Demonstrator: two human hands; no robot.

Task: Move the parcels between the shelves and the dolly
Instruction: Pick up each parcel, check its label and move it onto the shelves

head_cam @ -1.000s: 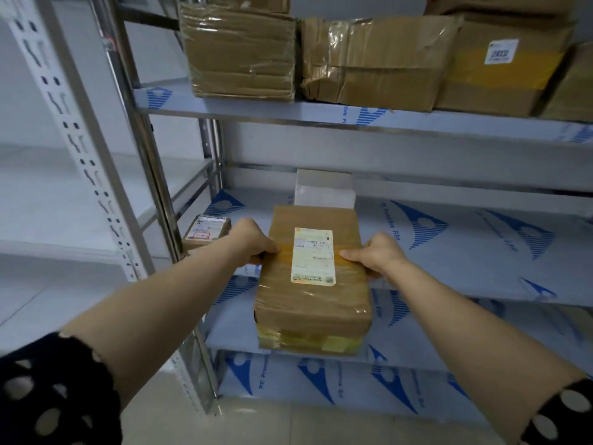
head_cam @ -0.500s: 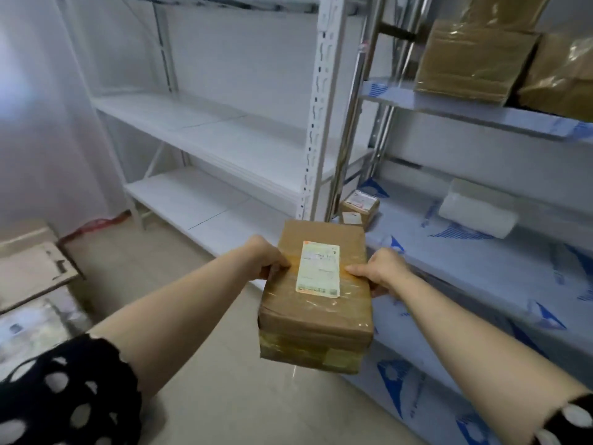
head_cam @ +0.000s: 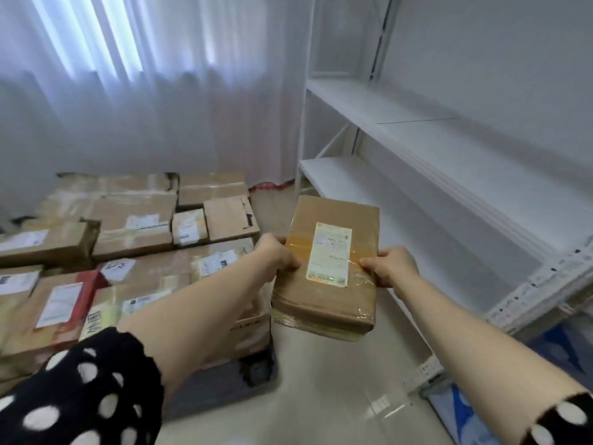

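Held parcel: a brown box under clear tape, with a white label on its top face. I see it in mid-air over the pale floor, touching nothing but the hands.

Left hand: its grip is clamped on the parcel's left edge, thumb on top. The fingers underneath are hidden.

Right hand: its grip is clamped on the right edge in the same way, thumb on the taped top.

Both arms are stretched forward. A black sleeve with white dots shows at lower left.

The parcel hangs between the white shelf unit on the right and a heap of parcels on the left, beside the heap's near corner. The heap sits low, with a dark platform showing under its near edge. I cannot tell whether the platform has wheels.

A white curtain hangs behind the heap.
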